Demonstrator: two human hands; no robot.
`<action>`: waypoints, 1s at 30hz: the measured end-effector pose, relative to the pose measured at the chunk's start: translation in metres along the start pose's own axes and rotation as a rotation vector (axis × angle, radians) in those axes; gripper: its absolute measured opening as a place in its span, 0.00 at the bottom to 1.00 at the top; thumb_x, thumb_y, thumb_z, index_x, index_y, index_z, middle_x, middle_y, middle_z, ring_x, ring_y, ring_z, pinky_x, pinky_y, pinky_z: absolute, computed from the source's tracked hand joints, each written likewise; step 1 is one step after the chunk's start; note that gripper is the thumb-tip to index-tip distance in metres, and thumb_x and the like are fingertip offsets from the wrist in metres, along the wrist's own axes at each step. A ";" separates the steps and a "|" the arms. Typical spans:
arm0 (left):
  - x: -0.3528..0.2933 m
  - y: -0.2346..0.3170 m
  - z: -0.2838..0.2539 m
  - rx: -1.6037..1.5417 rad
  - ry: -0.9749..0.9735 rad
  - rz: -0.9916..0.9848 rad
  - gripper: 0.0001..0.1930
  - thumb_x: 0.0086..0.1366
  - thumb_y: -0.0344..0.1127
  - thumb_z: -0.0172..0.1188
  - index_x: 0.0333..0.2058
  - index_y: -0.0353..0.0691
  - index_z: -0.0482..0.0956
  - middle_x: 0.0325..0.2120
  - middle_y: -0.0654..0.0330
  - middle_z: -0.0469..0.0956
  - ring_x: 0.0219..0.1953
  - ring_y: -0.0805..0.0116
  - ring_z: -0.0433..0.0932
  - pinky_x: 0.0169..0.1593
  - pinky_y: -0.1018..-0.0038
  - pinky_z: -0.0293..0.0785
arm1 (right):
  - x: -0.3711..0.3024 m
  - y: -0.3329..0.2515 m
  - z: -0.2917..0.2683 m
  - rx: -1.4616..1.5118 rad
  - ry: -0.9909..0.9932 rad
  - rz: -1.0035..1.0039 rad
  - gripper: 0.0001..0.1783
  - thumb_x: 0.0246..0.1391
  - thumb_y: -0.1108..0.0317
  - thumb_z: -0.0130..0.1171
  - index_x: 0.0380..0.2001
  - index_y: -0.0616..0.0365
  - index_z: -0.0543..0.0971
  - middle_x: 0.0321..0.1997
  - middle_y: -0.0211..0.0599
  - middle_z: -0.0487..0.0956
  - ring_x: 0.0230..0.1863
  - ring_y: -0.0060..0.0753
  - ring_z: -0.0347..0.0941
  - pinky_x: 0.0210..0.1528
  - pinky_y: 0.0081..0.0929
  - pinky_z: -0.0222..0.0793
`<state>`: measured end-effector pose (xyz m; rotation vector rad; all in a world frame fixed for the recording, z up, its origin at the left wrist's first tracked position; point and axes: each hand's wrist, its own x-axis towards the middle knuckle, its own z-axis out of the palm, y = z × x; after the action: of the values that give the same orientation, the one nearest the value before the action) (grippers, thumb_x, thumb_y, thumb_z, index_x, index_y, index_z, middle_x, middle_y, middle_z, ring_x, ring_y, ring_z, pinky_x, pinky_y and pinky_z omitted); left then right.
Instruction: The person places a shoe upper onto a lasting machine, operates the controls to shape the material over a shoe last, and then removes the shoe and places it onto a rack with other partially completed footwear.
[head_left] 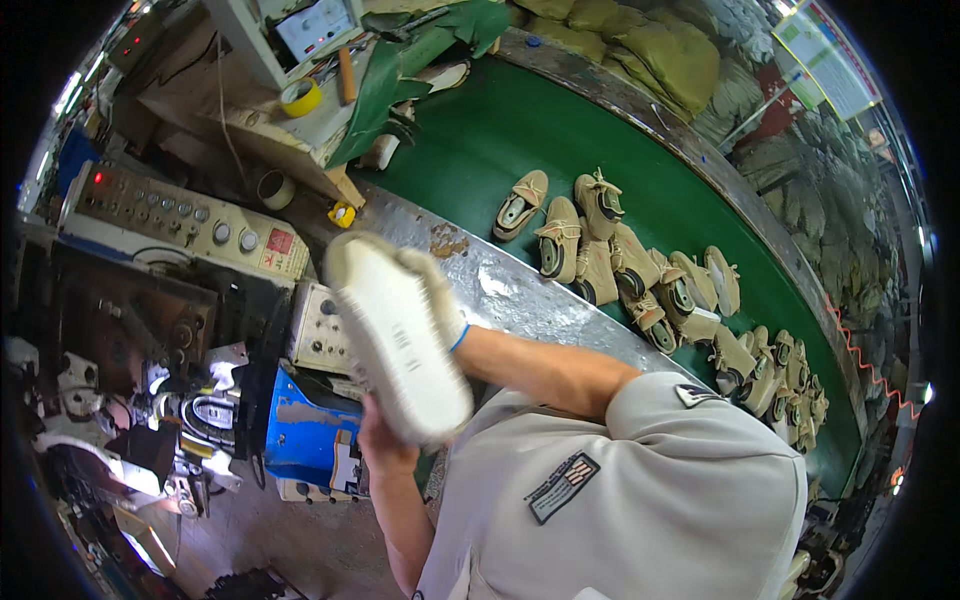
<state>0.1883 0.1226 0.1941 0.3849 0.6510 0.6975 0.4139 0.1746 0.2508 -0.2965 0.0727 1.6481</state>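
A beige shoe is held up in front of me, its pale underside turned toward the view and the gathered edge of the upper running round it. My left hand is bare and closed on the shoe's lower end, with some fingers hidden behind it. My right hand, in a light glove with a blue band at the wrist, lies against the shoe's right side nearer its upper end. Most of that hand's fingers are behind the shoe. Both hands are clear of the machine on the left.
Several beige shoes stand on a green conveyor belt with a metal edge. A control panel and blue housing sit left. A bench carries yellow tape. Sacks are piled beyond.
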 end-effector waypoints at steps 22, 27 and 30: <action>-0.022 0.009 -0.082 1.968 1.111 0.448 0.20 0.77 0.44 0.52 0.48 0.29 0.82 0.43 0.43 0.84 0.43 0.42 0.82 0.47 0.54 0.76 | 0.192 -0.388 -0.276 -2.238 1.098 -0.222 0.24 0.53 0.51 0.63 0.43 0.61 0.85 0.48 0.54 0.85 0.51 0.53 0.82 0.53 0.45 0.78; 0.002 0.012 -0.062 1.784 1.155 0.452 0.15 0.75 0.38 0.56 0.46 0.30 0.82 0.39 0.47 0.84 0.38 0.51 0.83 0.44 0.62 0.79 | 0.373 -0.360 -0.298 -1.700 0.936 0.027 0.30 0.47 0.45 0.70 0.39 0.63 0.86 0.38 0.55 0.86 0.43 0.54 0.85 0.44 0.41 0.80; 0.018 0.023 -0.025 1.621 1.215 0.334 0.14 0.72 0.35 0.61 0.45 0.27 0.83 0.39 0.48 0.85 0.40 0.55 0.84 0.48 0.63 0.80 | 0.476 -0.333 -0.318 -1.795 0.872 0.055 0.32 0.52 0.43 0.66 0.46 0.63 0.84 0.43 0.56 0.85 0.47 0.53 0.83 0.47 0.46 0.78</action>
<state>0.1715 0.1541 0.1808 1.6282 2.3397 0.5158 0.7565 0.5990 -0.1244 -2.3175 -0.7854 1.0638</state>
